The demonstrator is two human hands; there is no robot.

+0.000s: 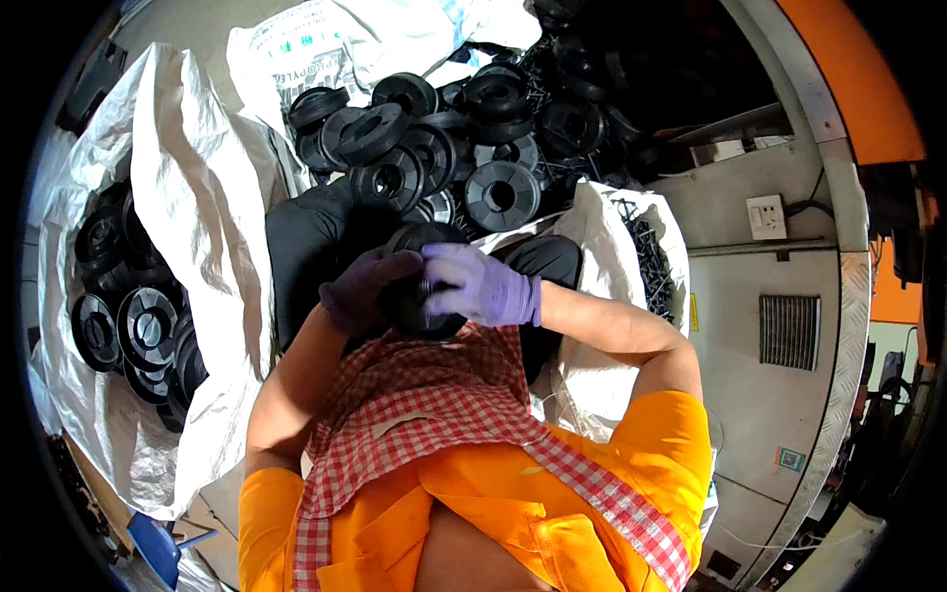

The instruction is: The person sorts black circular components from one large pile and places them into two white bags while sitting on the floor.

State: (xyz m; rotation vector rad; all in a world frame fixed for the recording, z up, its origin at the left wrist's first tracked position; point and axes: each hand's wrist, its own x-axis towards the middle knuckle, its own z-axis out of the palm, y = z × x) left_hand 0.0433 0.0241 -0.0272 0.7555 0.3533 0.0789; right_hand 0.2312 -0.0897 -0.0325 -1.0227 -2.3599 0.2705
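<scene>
Above my lap I hold a black round plastic part [406,308], like a grooved wheel or spool, tilted toward me. My left hand [363,288], in a purple glove, grips its left side and lies in shadow. My right hand [478,283], also purple-gloved, lies over its right side with the fingers bent onto it. The fingertips of both hands are partly hidden. Just beyond my hands is a heap of similar black discs [502,195] with central holes.
A white woven sack [197,187] at the left holds more black discs [148,328]. At the right, another white sack [597,345] holds thin dark rods [646,257]. A grey metal machine panel [730,365] with a socket [765,217] and a vent [789,333] stands farther right.
</scene>
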